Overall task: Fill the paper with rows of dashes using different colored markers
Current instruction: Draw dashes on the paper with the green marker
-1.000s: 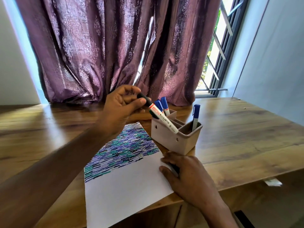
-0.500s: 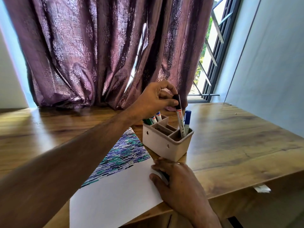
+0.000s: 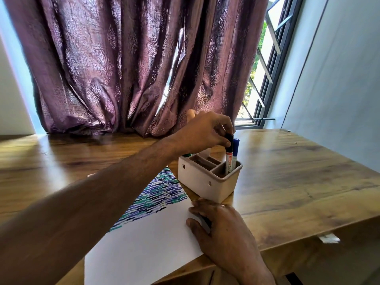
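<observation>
While left hand [image 3: 207, 132] pinches black marker [image 3: 228, 155], arm outstretched.

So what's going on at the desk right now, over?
Left hand pinches black-capped marker, standing in holder beside blue marker. Right hand rests on half-filled paper. Nothing blocking.

Holder [image 3: 207, 183] right of paper [image 3: 148, 243] — markers [image 3: 229, 159] inside (upright)

Head camera looks down, close over the desk [image 3: 287, 182].
</observation>
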{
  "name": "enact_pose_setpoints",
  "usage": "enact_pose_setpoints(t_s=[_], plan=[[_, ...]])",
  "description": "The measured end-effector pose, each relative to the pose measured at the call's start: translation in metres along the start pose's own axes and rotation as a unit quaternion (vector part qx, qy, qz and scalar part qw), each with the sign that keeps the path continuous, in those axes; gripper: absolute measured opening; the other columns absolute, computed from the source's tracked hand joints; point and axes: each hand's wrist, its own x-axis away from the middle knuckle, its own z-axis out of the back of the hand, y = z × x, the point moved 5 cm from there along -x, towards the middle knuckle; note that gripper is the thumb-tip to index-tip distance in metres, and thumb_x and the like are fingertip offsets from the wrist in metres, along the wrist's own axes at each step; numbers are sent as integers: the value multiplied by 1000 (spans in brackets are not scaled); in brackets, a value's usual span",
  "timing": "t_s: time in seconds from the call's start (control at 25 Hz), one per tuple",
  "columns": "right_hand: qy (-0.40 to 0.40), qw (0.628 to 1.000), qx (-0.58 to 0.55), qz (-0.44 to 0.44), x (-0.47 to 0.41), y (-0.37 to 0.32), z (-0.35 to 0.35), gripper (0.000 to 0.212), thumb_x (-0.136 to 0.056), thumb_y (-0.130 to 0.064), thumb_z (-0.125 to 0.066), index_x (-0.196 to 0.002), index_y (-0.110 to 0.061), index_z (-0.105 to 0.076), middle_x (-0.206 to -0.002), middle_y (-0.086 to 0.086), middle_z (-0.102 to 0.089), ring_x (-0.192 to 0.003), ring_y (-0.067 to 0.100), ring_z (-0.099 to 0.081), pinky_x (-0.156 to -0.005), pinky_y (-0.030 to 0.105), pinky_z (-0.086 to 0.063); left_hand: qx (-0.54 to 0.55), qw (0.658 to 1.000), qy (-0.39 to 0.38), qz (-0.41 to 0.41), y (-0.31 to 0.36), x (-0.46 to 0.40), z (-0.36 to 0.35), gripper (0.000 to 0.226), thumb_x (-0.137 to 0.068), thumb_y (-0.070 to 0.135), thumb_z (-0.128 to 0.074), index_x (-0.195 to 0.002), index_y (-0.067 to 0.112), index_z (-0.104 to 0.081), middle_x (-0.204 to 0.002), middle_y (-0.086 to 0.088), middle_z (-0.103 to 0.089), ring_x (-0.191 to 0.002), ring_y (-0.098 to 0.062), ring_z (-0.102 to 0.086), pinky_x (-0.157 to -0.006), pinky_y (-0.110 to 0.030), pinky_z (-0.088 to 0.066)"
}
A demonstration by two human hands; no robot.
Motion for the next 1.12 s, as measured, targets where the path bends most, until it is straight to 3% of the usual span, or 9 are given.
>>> enact_pose_setpoints(t_s=[0.08,0.32,0.4,0.52,0.68,0.8,0.92,1.04,1.12], plan=[[2,1000,0,2,0,0,0,44,-89,-58,-50,-130,-42,-55,-134,-31,-53,-120,-3,-52,-104,18,-38,-65,998,15,-11,1,-2,-1,18,-81,29,-79,-95,32,-69,-90,18,-73,-101,-2,-62,-106,-48,-13],[0,1000,0,3,-1,0,0,43,-89,-57,-51,-129,-42,-55,-133,-32,-53,-120,-4,-52,-104,17,-37,-175,984,-8,-31,5,-1,-4,22,-88,35,-70,-110,36,-70,-98,20,-65,-101,1,-34,-108,-52,-15],[1,1000,-1,3,-1,0,0,43,-89,-56,-52,-129,-42,-55,-133,-32,-54,-120,-4,-52,-104,17,-37,-198,979,-14,-35,8,-1,-1,25,-90,36,-67,-115,36,-69,-94,21,-58,-102,0,-35,-109,-53,-15],[6,1000,0,2,0,0,0,43,-89,-57,-52,-129,-43,-55,-132,-33,-54,-120,-5,-52,-104,17,-37,-223,974,-20,-47,8,3,3,30,-89,38,-68,-118,36,-68,-106,16,-67,-113,-6,-45,-108,-53,-16],[8,1000,2,8,-1,1,-1,43,-89,-57,-52,-129,-42,-55,-133,-32,-53,-120,-4,-52,-106,20,-38,-130,986,101,-16,-12,26,24,21,-84,36,-73,-104,34,-72,-94,24,-60,-108,-8,-49,-100,-43,-20],[9,1000,0,11,-1,1,0,44,-88,-58,-52,-129,-42,-56,-133,-31,-54,-118,-3,-54,-105,21,-41,-24,971,234,38,-44,62,42,7,-84,27,-71,-91,29,-72,-81,22,-60,-84,-3,-52,-82,-36,-39],[12,1000,6,16,0,0,1,44,-88,-58,-52,-128,-41,-57,-132,-31,-55,-117,-4,-53,-104,20,-42,73,964,238,98,-68,91,39,3,-87,17,-72,-86,20,-73,-72,5,-66,-64,-2,-51,-59,-24,-45],[14,1000,10,17,0,-1,1,43,-88,-59,-51,-127,-42,-57,-131,-31,-55,-117,-5,-53,-104,19,-42,102,964,210,124,-72,102,27,15,-79,23,-80,-92,17,-74,-68,-3,-65,-59,-3,-50,-54,-19,-44],[15,1000,11,17,0,-2,2,43,-88,-58,-52,-126,-42,-57,-131,-31,-55,-117,-5,-52,-105,20,-43,91,968,200,120,-68,99,22,29,-75,26,-84,-100,17,-74,-67,7,-62,-60,-1,-49,-56,-17,-44]])
